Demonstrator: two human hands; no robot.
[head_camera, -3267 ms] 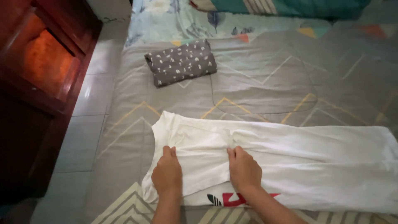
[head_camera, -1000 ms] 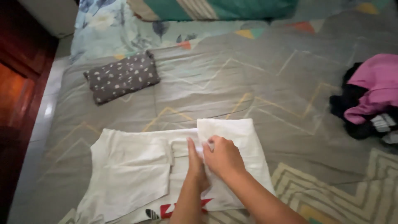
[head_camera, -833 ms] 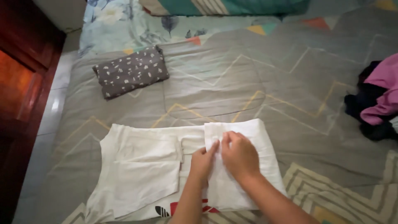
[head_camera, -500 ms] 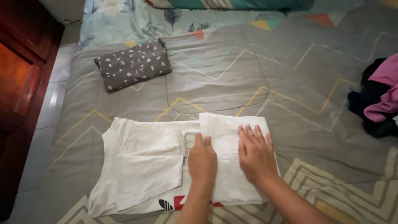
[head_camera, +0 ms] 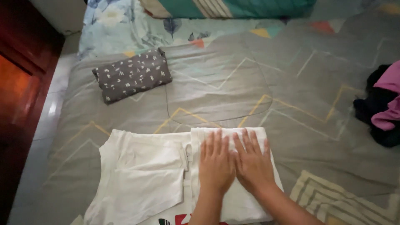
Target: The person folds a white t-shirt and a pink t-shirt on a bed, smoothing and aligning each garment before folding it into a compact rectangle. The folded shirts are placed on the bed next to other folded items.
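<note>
Nearest the camera, a white garment (head_camera: 141, 179) lies half folded on a grey bedcover (head_camera: 216, 91) with thin yellow and white zigzag lines. The garment's right part is doubled over onto itself, making a thicker band, and both hands lie on that band. The left hand (head_camera: 216, 162) is flat, palm down, fingers spread and pointing away from the person, gripping nothing. The right hand (head_camera: 252, 162) lies just beside it, to its right, in the same pose: open, flat, fingers splayed, pressing on the cloth rather than clasping it. The thumbs of the two hands touch or nearly touch. Left of the hands, the single-layer part of the garment spreads out with a folded sleeve panel on top; a small red and black print shows at the garment's near edge. To the right of the garment, at the near corner of the bedcover, a striped cream and grey patch (head_camera: 333, 200) shows. Farther right, well apart from the garment, a heap of pink and black clothes (head_camera: 383, 104) sits at the frame's edge. Beyond the garment to the left lies a folded dark grey cloth with small white marks (head_camera: 131, 75). Beyond that, a pale floral sheet (head_camera: 125, 25) and a teal striped pillow (head_camera: 233, 7). Left of the bedcover, a pale tiled floor (head_camera: 41, 133) and dark red wooden furniture (head_camera: 21, 75).
</note>
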